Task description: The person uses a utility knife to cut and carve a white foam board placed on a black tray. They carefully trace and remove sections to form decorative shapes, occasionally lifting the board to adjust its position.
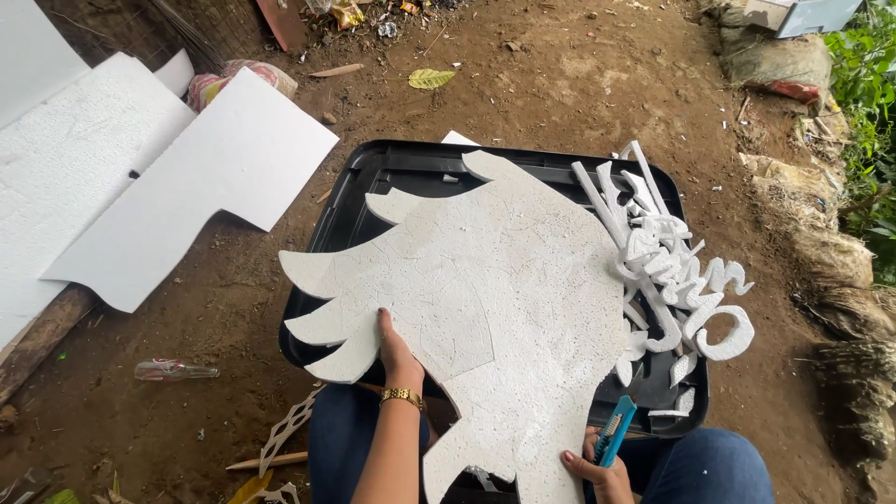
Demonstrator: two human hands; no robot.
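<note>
A large white foam board cut into a wing shape [504,299] lies across a black plastic tray [373,177] over my lap. My left hand [397,350], with a gold bracelet on the wrist, presses flat on the wing's lower left part near the feather tips. My right hand [597,471] grips the wing's bottom edge and also holds a blue utility knife [616,431] against it. Several white foam cut-out letters and strips [677,271] are piled on the tray's right side, just beside the wing.
Big white foam sheets [140,177] lie on the dirt at the left. A clear bottle [173,371] lies on the ground at the lower left, with foam scraps [285,431] near my knee. Sacks [779,61] and plants [873,93] line the right edge.
</note>
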